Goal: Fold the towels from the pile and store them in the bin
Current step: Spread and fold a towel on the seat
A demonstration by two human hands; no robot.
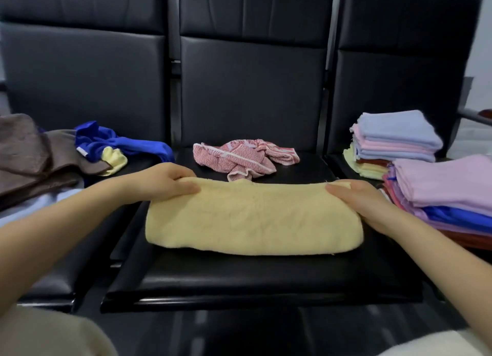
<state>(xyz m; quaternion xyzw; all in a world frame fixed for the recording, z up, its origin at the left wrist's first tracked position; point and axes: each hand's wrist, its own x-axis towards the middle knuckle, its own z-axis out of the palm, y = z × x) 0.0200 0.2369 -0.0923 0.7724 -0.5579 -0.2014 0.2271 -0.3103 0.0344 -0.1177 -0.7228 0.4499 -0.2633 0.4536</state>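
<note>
A folded towel (253, 219) lies across the near part of the middle seat (255, 278), a hand at each end, with a crumpled towel (245, 157) just behind it. Loose towels (61, 155) lie on the left seat; folded stacks (415, 169) sit on the right seat.

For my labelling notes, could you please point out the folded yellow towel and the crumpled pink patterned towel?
folded yellow towel (253, 219): head view, middle of its top face.
crumpled pink patterned towel (245, 157): head view, centre of the bunch.

Both hands' grip (162, 181) (354, 198) on folded yellow towel (253, 219)
</note>
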